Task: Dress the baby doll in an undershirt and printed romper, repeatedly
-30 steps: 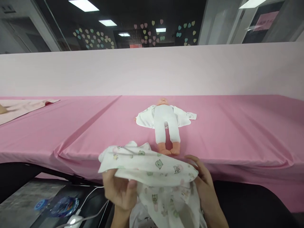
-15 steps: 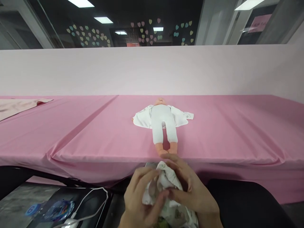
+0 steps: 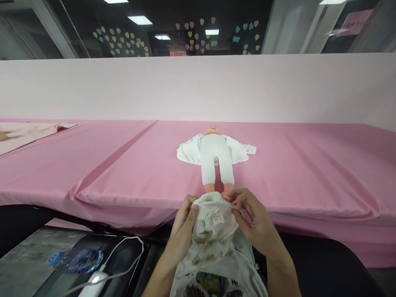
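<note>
A white baby garment with small faint prints and a sewn-in label [image 3: 216, 225] hangs between my hands, its gathered upper edge near the table's front. My left hand [image 3: 182, 231] pinches one side of that edge, thumb in front. On the other side my right hand [image 3: 255, 222] grips it between thumb and fingers. Just beyond lies a baby doll [image 3: 214, 150] on its back, feet toward me, with a white cloth body and a white jacket [image 3: 189, 150] spread under it. The garment's top and my right fingers overlap the doll's feet in view.
A pink sheet [image 3: 123, 165] covers the table, with a white wall behind. A pale cloth [image 3: 27, 134] lies at the far left. Below left are a clear plastic bottle [image 3: 83, 260] and a white power strip [image 3: 94, 282] with a cable. Black chair parts [image 3: 321, 260] flank me.
The bunched garment has been opened out, so its edge and label show. My hands have moved apart to its two sides. The view has shifted slightly.
</note>
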